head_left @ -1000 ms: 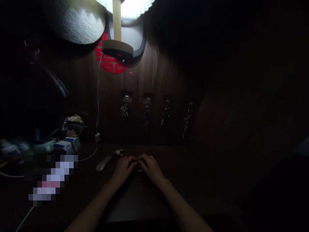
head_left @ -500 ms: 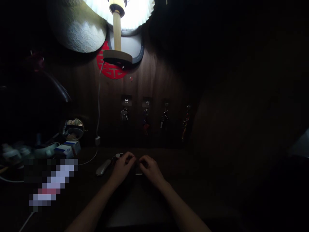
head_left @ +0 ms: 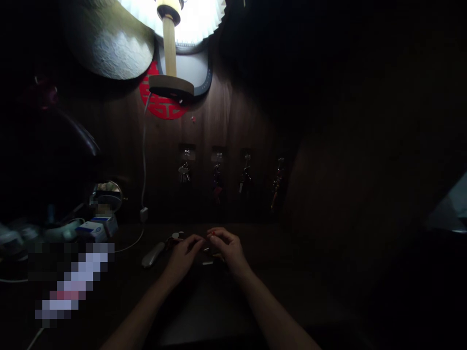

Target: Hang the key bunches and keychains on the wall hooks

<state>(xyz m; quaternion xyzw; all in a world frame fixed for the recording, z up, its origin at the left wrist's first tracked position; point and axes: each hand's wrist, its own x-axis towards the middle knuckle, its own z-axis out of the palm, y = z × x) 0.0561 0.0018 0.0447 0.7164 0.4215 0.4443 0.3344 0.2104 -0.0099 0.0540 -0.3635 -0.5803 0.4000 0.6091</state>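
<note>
The scene is very dark. My left hand (head_left: 184,255) and my right hand (head_left: 226,248) rest close together on a dark wooden tabletop (head_left: 292,272), fingers curled inward. My right hand pinches a tiny red thing (head_left: 212,233) at its fingertips, too small to name. Between and under the hands lie small pale metal pieces (head_left: 207,262), perhaps keys. My left hand's fingers are bent toward them; what it holds is hidden. A silver oblong object (head_left: 152,253) lies just left of my left hand.
A lit pleated lamp (head_left: 171,29) hangs on the wood panel above a red paper ornament (head_left: 160,102). Several key bunches (head_left: 184,170) hang on wall hooks. Small boxes (head_left: 97,228), a round mirror (head_left: 105,194) and a white cable (head_left: 143,160) crowd the left.
My right hand has lifted slightly and turned, now showing a small red thing at its fingertips. My left hand has stayed beside it. The view shifted a little.
</note>
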